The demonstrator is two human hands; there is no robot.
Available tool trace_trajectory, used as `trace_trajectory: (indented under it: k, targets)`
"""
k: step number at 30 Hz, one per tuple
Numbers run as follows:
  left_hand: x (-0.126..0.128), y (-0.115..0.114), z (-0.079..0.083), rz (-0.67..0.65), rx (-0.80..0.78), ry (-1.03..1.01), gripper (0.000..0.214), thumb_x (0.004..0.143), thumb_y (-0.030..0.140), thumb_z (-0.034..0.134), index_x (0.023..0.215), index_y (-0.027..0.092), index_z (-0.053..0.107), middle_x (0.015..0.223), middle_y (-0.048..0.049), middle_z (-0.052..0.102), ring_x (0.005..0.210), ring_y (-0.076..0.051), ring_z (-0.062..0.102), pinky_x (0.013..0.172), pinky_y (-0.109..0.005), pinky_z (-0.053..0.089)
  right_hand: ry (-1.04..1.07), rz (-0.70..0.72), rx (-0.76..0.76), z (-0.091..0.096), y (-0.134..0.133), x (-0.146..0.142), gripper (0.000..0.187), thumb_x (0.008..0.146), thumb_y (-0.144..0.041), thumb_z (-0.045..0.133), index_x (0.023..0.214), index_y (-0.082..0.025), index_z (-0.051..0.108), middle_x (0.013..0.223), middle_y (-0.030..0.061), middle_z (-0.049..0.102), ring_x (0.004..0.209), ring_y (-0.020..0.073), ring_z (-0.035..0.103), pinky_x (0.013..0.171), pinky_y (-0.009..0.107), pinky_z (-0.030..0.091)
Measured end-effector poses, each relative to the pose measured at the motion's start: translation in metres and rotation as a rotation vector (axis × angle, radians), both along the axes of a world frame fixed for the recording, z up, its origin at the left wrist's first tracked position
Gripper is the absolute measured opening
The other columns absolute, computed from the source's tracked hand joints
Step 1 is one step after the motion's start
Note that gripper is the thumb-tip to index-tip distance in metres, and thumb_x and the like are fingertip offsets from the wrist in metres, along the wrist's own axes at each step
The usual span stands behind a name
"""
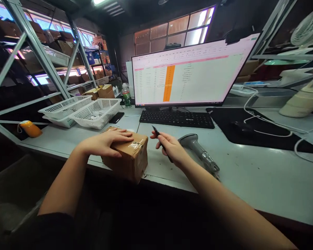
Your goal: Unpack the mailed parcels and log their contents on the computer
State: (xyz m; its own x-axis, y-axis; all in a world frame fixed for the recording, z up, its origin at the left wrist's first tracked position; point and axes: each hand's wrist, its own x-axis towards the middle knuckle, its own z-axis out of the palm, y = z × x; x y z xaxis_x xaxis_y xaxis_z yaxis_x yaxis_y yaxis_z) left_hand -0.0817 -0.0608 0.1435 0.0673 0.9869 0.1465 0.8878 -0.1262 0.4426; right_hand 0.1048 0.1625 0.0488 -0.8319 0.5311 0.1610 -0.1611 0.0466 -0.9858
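A small taped cardboard box [131,161] sits at the near edge of the grey desk [250,173], slightly overhanging it. My left hand [106,141] lies flat on the box's top, fingers stretched out and pressing on it. My right hand [170,146] hovers just right of the box, fingers pinched round a thin black pen [156,132] whose tip points up and left. A grey handheld barcode scanner [199,152] lies on the desk right beside my right hand.
A black keyboard [177,118] and a wide monitor [190,74] showing a spreadsheet stand behind. White mesh baskets [96,113] and a phone [116,117] sit at left by metal shelving. A black mat [250,128], white cables and a fan [306,31] lie right.
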Motion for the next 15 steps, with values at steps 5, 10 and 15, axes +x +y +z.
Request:
trace_trajectory:
  k: [5, 10, 15]
  targets:
    - [0.073, -0.024, -0.051, 0.396, 0.289, 0.381, 0.088, 0.075, 0.051, 0.080, 0.150, 0.019, 0.047, 0.152, -0.0173, 0.049, 0.145, -0.043, 0.038, 0.121, -0.066, 0.015, -0.029, 0.118, 0.146, -0.028, -0.024, 0.005, 0.046, 0.093, -0.047, 0.052, 0.127, -0.022, 0.068, 0.116, 0.0096, 0.072, 0.072, 0.0150, 0.062, 0.047, 0.023, 0.042]
    - [0.109, -0.016, -0.098, 0.584, 0.783, 0.354, 0.045, 0.082, 0.027, 0.062, 0.126, 0.020, 0.063, 0.127, -0.0128, 0.067, 0.117, -0.033, 0.060, 0.109, -0.055, 0.036, 0.050, 0.024, 0.394, -0.045, -0.045, 0.019, 0.041, 0.100, -0.042, 0.046, 0.129, -0.023, 0.068, 0.107, 0.0059, 0.075, 0.077, 0.0172, 0.066, 0.079, 0.035, 0.056]
    - [0.098, -0.003, -0.105, 0.511, 0.935, 0.265, 0.032, 0.082, 0.025, 0.056, 0.112, 0.021, 0.067, 0.113, -0.0106, 0.070, 0.104, -0.029, 0.065, 0.108, -0.055, 0.034, 0.245, -0.168, 0.601, -0.045, -0.050, 0.043, 0.042, 0.102, -0.026, 0.048, 0.144, -0.028, 0.056, 0.113, 0.0042, 0.075, 0.082, 0.0148, 0.069, 0.077, 0.031, 0.057]
